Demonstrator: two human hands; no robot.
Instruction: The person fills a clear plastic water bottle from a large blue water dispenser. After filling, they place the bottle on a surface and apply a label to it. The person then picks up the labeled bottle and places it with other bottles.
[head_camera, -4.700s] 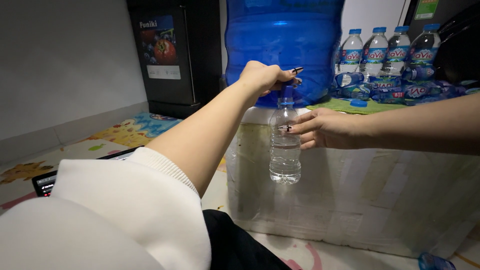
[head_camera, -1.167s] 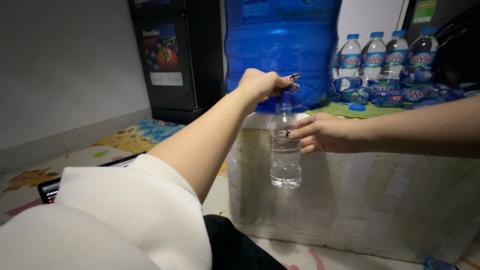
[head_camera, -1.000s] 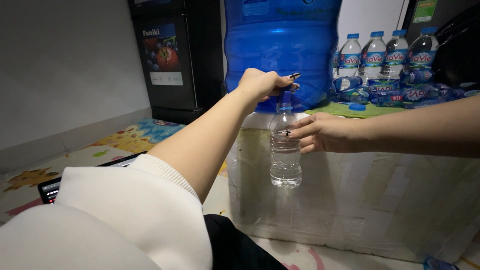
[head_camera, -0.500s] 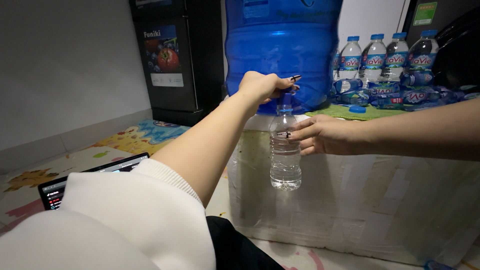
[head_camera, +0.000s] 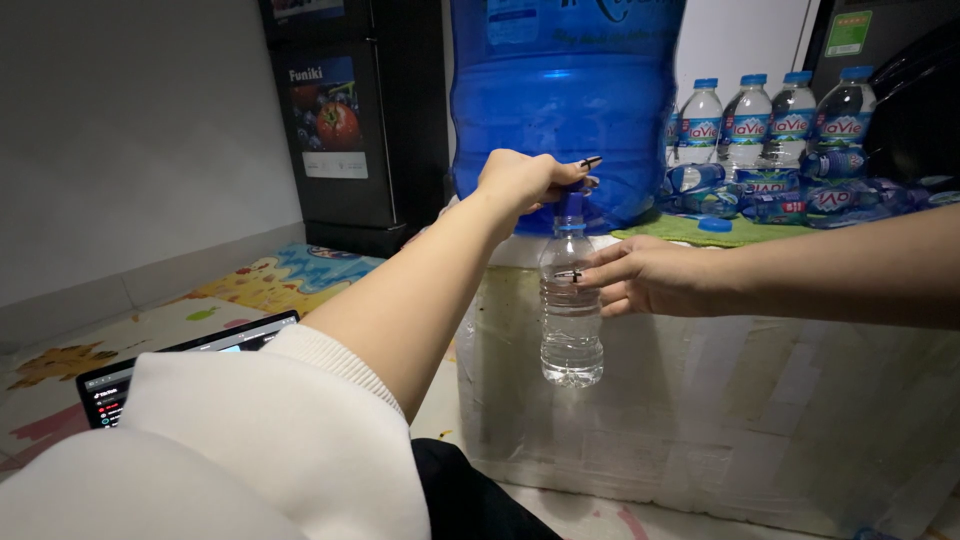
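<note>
My left hand (head_camera: 520, 180) grips the small tap at the foot of a big blue water jug (head_camera: 565, 100), which stands on a white box (head_camera: 720, 400). Right under the tap hangs a clear plastic bottle (head_camera: 571, 330), held upright by its upper part in my right hand (head_camera: 645, 278). The bottle is mostly filled with water and its mouth sits just below the spout. A white sleeve covers my left upper arm.
Several capped water bottles (head_camera: 770, 120) stand and lie on a green mat behind the jug. A dark cabinet with a picture label (head_camera: 350, 110) stands at the back left. A tablet with a lit screen (head_camera: 180, 365) lies on the patterned floor mat (head_camera: 270, 285).
Both hands keep their hold on tap and bottle. The view has shifted slightly and the tablet shows more. The water level looks a little higher than at first.
</note>
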